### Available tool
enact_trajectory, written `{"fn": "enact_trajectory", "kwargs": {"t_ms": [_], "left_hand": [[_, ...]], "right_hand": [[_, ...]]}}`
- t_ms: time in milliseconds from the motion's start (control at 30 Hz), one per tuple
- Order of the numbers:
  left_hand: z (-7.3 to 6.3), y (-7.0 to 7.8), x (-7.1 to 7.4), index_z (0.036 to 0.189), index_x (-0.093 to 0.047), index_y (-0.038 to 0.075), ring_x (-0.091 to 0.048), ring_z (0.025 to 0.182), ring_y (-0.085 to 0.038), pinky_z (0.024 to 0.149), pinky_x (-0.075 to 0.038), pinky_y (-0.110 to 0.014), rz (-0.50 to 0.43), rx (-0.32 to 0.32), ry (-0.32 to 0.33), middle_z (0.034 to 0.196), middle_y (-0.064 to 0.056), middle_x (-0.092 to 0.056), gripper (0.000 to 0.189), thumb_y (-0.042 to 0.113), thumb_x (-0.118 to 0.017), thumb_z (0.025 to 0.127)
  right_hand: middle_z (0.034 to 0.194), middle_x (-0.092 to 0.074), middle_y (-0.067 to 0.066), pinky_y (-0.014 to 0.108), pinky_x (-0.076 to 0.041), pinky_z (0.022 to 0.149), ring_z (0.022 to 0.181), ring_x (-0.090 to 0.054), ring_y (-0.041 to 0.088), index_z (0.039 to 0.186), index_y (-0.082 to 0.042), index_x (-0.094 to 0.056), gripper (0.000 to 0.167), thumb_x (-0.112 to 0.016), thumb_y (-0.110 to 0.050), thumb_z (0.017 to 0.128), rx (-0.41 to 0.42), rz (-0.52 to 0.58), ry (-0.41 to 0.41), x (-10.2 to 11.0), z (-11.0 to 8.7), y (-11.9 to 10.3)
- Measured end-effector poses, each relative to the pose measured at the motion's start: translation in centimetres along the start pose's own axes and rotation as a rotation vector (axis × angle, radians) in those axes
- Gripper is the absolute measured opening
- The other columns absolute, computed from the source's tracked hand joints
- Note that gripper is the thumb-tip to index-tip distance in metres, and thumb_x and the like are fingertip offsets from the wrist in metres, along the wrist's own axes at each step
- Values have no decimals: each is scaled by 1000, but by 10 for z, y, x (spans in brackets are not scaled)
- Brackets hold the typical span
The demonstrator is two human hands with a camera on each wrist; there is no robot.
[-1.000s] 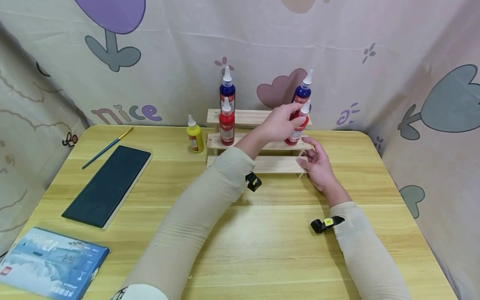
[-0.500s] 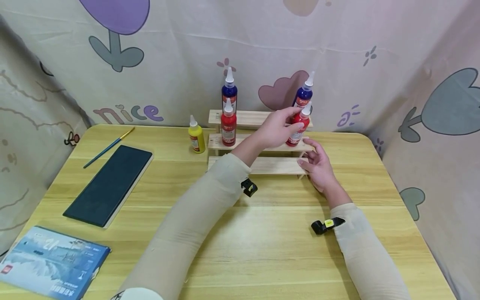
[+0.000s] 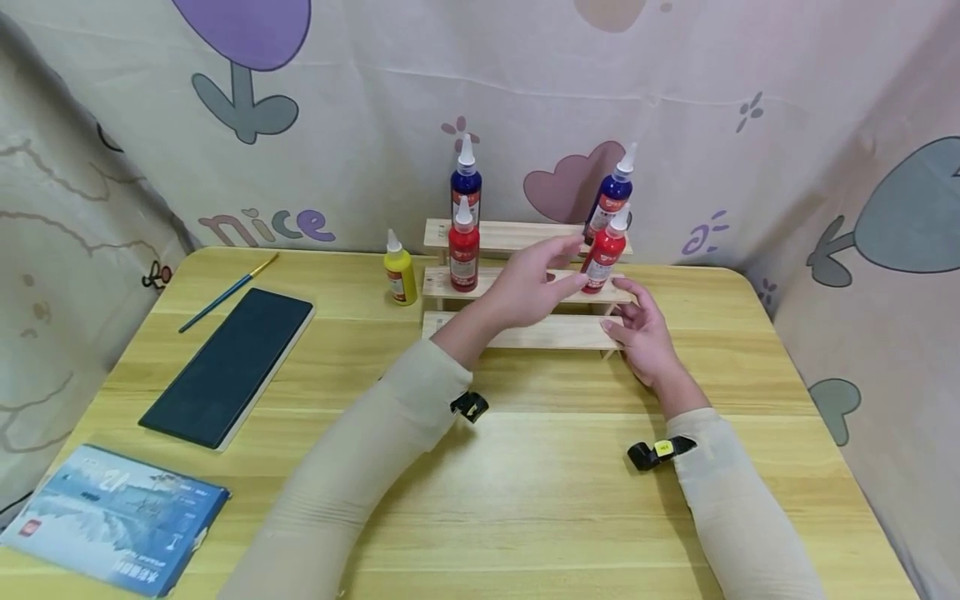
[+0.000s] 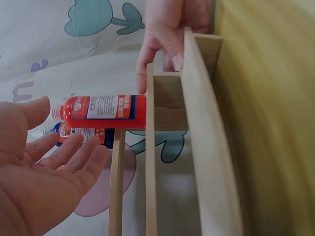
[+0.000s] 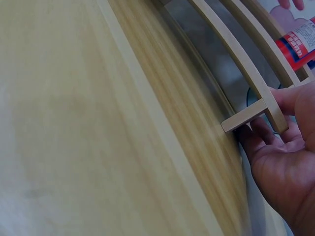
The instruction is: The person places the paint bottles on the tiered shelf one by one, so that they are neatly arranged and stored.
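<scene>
A three-tier wooden stand (image 3: 555, 332) is at the back of the table. At the right end of its middle tier stands a red paint bottle (image 3: 604, 254) with a white nozzle. My left hand (image 3: 528, 283) is just left of that bottle, its fingers spread and holding nothing; the left wrist view shows a gap between palm and bottle (image 4: 106, 109). With my right hand (image 3: 647, 337) I grip the stand's right end, thumb on the bottom tier and fingers behind it (image 5: 285, 147). Another red bottle (image 3: 464, 254) stands at the middle tier's left.
Two blue paint bottles, one left (image 3: 466, 183) and one right (image 3: 609, 204), stand on the top tier. Left of the stand is a yellow bottle (image 3: 401, 277). Farther left lie a paintbrush (image 3: 228, 293), a dark notebook (image 3: 228, 367) and a blue pad (image 3: 116, 521).
My left hand has let go of the right red bottle and drawn back to the left, its fingers opening. The bottle stays on the middle tier. My right hand keeps its grip on the stand.
</scene>
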State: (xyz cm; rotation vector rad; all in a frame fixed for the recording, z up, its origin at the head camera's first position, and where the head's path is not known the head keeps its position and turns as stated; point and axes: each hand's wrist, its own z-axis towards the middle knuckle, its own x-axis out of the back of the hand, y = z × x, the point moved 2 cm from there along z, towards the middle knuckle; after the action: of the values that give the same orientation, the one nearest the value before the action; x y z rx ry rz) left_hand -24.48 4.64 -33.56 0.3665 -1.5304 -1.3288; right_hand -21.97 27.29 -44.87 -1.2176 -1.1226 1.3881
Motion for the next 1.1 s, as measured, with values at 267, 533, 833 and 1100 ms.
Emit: {"fn": "enact_trajectory", "kwargs": {"t_ms": [267,533,833,1100], "left_hand": [[-37,-5,-5,149,-45,12,-54,124,-18,101,-46,-35,-67,-33,-21,144,-6,-52,53,22,-63,101],[-67,-14,-3,148,-49,16,-55,122,-14,100,-46,-33,-74,-3,7,140,-2,-56,51,25,-64,100],[-105,-42,10,142,-54,10,-57,119,-21,100,-47,-36,-192,25,95,136,-7,-58,45,15,-66,98],[-128,-52,43,135,-59,9,-58,116,-21,98,-48,-39,-191,51,217,130,-6,-61,40,11,-69,96]], "right_hand": [[125,-60,7,24,-55,78,118,-50,37,144,-17,-47,69,-53,25,89,-4,-10,3,1,0,-2],[125,-57,11,26,-55,79,113,-53,30,144,-17,-47,69,-53,24,89,-13,-16,4,1,-1,3],[125,-59,10,27,-55,80,110,-55,25,144,-16,-48,68,-53,24,89,3,1,-7,-2,-1,2],[123,-59,9,26,-55,79,109,-55,24,143,-16,-48,67,-53,24,89,11,-4,2,-1,-2,-1]]}}
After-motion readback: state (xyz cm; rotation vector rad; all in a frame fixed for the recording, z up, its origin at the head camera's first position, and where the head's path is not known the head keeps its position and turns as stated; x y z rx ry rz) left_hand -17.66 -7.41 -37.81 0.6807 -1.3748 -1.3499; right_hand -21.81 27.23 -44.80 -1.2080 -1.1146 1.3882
